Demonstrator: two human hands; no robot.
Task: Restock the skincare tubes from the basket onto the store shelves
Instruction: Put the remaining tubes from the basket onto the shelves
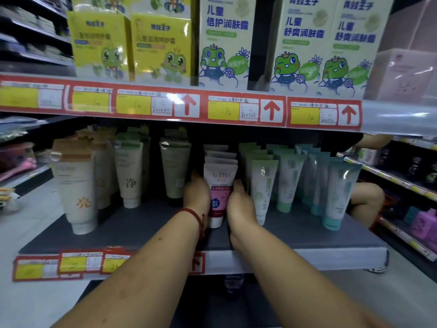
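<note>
**Squarely gripped: pink tube (218, 197) on the lower shelf (142, 228)**

Upright on its white cap, the pink tube was stood near the middle of the lower shelf, set back from the front edge, at the head of a row of like tubes. It was clasped from both sides, the left hand (197, 197) and right hand (241, 204) curled against it. Green tubes (261, 188) were ranged just beside it, rightward.

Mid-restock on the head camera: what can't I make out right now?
- Basket: nowhere in the head view.
- Fingers of left hand and right hand: hidden behind the pink tube and the hands' backs, so grip unclear.
- Rear pink tubes: lined up behind the front one, count uncertain.
- Lower price labels: blurred, partly covered by the left forearm.
</note>
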